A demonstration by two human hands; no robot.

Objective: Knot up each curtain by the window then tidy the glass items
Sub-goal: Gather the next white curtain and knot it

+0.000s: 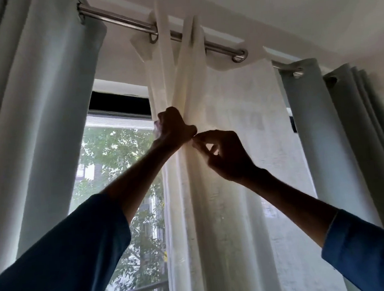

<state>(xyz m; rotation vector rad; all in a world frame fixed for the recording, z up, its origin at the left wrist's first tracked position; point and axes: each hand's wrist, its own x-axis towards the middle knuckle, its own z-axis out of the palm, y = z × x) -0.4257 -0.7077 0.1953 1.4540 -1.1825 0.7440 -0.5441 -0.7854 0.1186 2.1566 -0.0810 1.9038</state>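
Hanging at the far left, a pale grey-green eyelet curtain [46, 111] falls in broad folds from the left end of a steel curtain rod [128, 24], which slants down to the right under the ceiling. Just beside that curtain's inner edge the window [119, 174] shows bare: a dark top frame, a mesh screen, and green tree leaves [123, 155] outside, with a railing at the bottom.

Across that opening reaches an arm in a dark blue sleeve [64, 258], and the left hand [173, 128] is closed in a fist around a gathered bunch of the sheer cream curtain [226, 211]. This sheer hangs from the middle of the rod by metal eyelets and is pulled into a narrow neck where the fist clamps it, then spreads loose again below.

Touching the left fist from the right, the right hand [224, 154] pinches a fold of the same sheer between thumb and forefinger, the other fingers curled and apart from the cloth. Both hands are dark against the light, so finer detail of the fingers is lost. Its forearm runs down to a lighter blue cuff [360, 253] at the lower right corner.

At the right end of the rod a second grey-green curtain [338, 145] is bunched in tight pleats.
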